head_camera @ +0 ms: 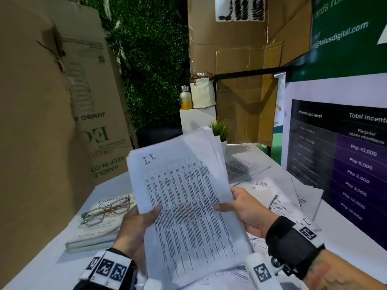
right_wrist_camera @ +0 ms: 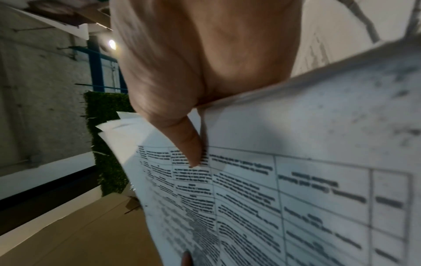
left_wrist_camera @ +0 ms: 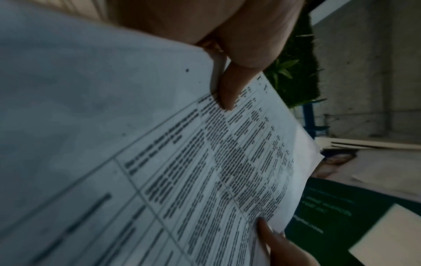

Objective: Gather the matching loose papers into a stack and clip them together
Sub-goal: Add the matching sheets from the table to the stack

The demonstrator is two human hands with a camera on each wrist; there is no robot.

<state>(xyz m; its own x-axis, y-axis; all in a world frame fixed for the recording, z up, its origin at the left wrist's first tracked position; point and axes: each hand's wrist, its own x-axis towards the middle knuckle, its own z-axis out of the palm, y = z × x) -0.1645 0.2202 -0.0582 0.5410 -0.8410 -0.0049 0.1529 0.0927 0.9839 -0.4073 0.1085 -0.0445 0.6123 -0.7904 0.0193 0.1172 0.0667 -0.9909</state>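
Gripped the stack of papers at both edges, left hand and right hand thumbs on top; seen only overhead, loose sheets below.

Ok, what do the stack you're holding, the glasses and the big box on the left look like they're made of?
Stack: thin matte white printer paper; corners curl and fan.
Glasses: seemingly clear or pale plastic frames, glossy, though thin metal is possible.
Box: brown corrugated cardboard, matte, creased with torn edges.
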